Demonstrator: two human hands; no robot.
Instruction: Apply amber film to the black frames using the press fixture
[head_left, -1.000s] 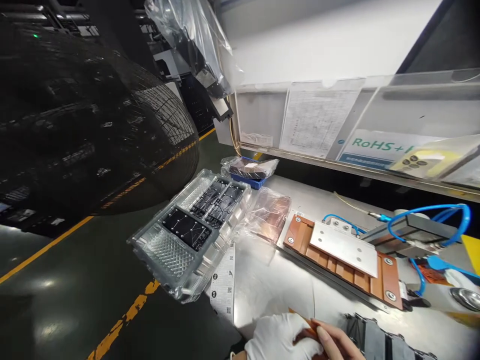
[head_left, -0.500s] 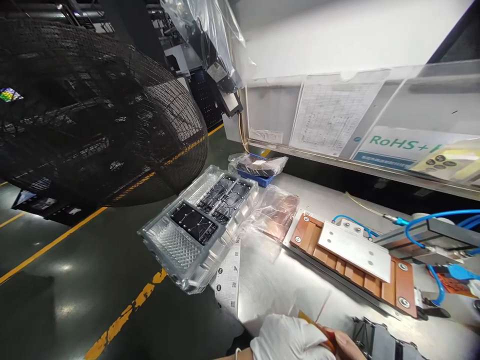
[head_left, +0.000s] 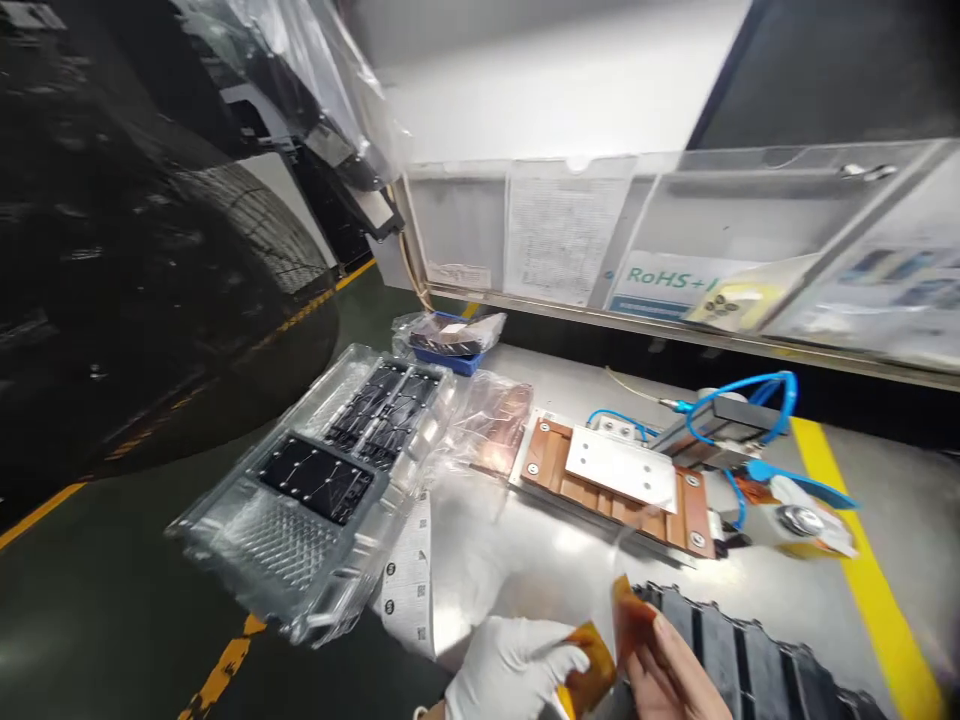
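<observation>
My left hand (head_left: 510, 665), in a white glove, is closed on a piece of amber film (head_left: 594, 655) low in the picture. Beside it, my bare right hand (head_left: 671, 665) pinches another amber film piece (head_left: 628, 608) between thumb and fingers. A thin clear edge shows between the two hands; whether it joins the pieces I cannot tell. A black ribbed part (head_left: 742, 645) lies right of my right hand, partly cut off by the frame. Beyond the hands sits a copper-coloured fixture (head_left: 551, 445) with a silver plate (head_left: 622, 465) on top.
A clear plastic tray (head_left: 285, 540) with black panels (head_left: 315, 475) rests at the left bench edge. Nearby lie a plastic-wrapped copper-coloured piece (head_left: 506, 430) and a blue bin (head_left: 457, 362). Blue air hoses (head_left: 787, 400) and a bottle (head_left: 799, 525) stand to the right.
The view has swung right, so the bench things appear further left. My hands have come up and apart, showing amber film in each. More of the black ribbed part shows.
</observation>
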